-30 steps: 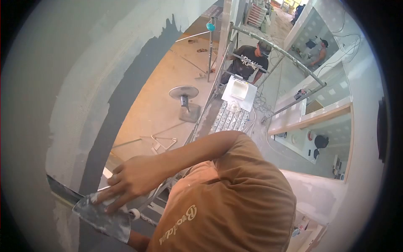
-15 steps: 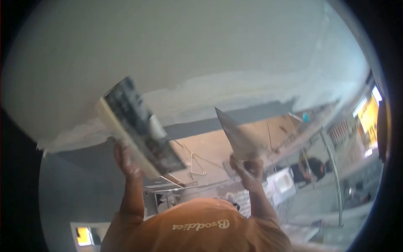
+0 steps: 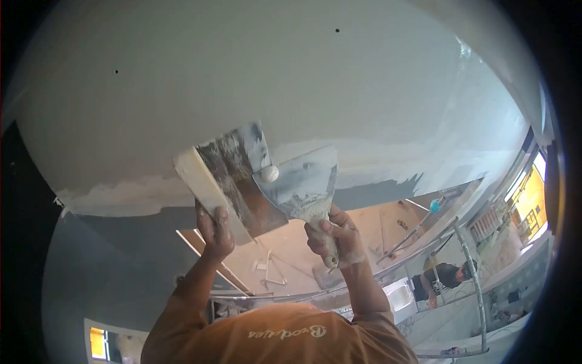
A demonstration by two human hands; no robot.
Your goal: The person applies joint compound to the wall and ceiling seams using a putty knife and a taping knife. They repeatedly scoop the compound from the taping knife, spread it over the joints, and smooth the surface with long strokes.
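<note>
My left hand [image 3: 215,233] is closed on the cream back of a wide plastering blade [image 3: 235,161], whose metal face carries smeared, dark and whitish residue. Wrapped round the handle of a putty knife [image 3: 309,176] is my right hand [image 3: 341,236]. The flared edge of that knife overlaps the wide blade's right side. A small white lump of filler [image 3: 270,173] sits where the two blades meet. Beyond both tools spreads a pale plastered surface [image 3: 303,79], with a whiter filler band [image 3: 127,193] along its lower edge.
A dark grey painted area [image 3: 121,261] lies at lower left. Metal scaffold tubing [image 3: 474,273] stands at right, with a person in dark clothing [image 3: 445,277] beyond it. A white basin-like fixture [image 3: 400,297] and a tan floor [image 3: 364,230] show below.
The two tools, held apart before, have come together. The putty knife has swung left and turned its broad face into view; the white lump now shows between the blades.
</note>
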